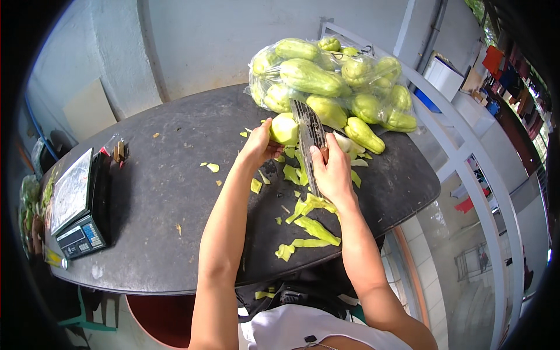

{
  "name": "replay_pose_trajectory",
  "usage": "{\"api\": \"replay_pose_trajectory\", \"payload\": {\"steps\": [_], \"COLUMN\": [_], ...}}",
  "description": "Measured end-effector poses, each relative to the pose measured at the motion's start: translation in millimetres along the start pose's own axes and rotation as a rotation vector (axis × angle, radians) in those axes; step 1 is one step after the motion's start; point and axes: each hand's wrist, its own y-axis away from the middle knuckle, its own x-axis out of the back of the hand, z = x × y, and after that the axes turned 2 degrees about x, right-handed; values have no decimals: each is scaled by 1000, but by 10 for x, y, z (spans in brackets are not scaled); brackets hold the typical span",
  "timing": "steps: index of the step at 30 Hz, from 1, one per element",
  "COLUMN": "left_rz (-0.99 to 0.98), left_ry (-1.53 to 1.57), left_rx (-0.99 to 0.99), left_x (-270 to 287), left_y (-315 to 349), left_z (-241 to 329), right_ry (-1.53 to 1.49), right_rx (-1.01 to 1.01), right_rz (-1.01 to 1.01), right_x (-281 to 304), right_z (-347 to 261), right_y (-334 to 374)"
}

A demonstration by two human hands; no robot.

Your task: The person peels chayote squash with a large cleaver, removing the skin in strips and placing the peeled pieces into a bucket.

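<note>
My left hand (258, 144) is closed around a pale green, partly peeled chayote (284, 129) above the dark table. In my right hand (336, 175) is a broad-bladed knife (308, 129), gripped by its brown handle. The dark, scuffed blade stands close to the chayote's right side; whether it touches cannot be made out. Green strips of peel (315, 228) are scattered below and between my hands. Just beyond the knife, a whole chayote (364, 135) lies in front of a clear plastic bag (259, 98) packed with several more chayotes.
On the left end of the black table (169, 140) sits a digital scale (76, 204) with a metal pan. A grey metal railing (461, 153) runs along the right side. Under the table's near edge is a reddish-brown tub (160, 321). A pale wall (204, 41) rises behind.
</note>
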Motion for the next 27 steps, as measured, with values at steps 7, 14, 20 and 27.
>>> {"api": "replay_pose_trajectory", "payload": {"steps": [7,14,20,27], "left_rz": [152,1007,1342,1444], "left_ry": [-488,-2036,-2533,-2621], "left_rx": [-139,-897,-605,-319], "left_x": [-36,-186,-8,485], "left_y": [243,948,1497,1634], "left_z": [245,1189,1707,1702], "right_ry": [-14,85,38,58], "right_rx": [-43,-83,-89,-53], "right_rz": [-45,-71,-76,-70], "right_x": [13,-29,-62,-95], "right_z": [-24,75,14,82], "right_y": [-50,-196,-135,-152]}}
